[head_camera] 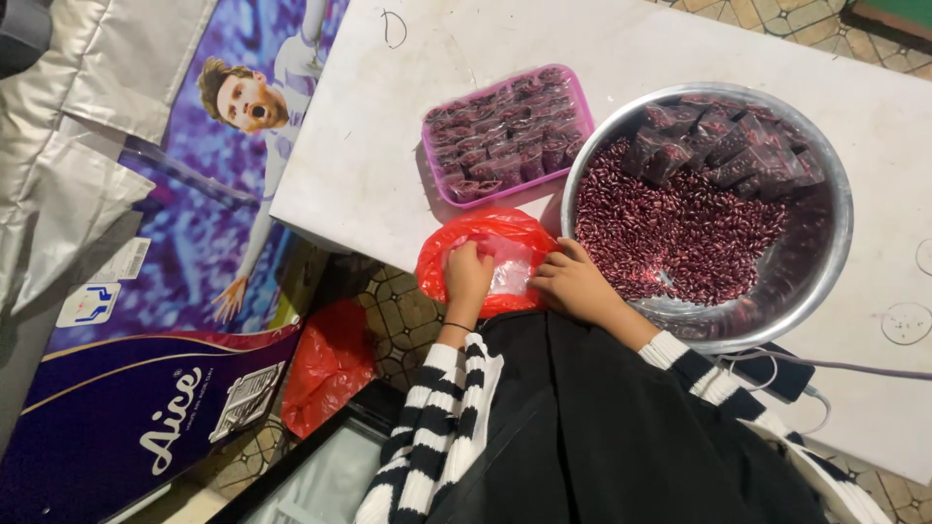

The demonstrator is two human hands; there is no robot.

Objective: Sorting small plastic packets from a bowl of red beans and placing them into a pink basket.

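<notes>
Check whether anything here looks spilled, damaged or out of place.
Nothing stands out. The beans all lie inside the metal bowl, the packets sit packed in the pink tray, and both hands rest on the red bag.

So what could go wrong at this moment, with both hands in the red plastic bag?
The red plastic bag sits at the edge of the white table, so it might slide off. The right hand is close beside the round metal bowl of dark red beans; a nudge could scatter beans.
</notes>
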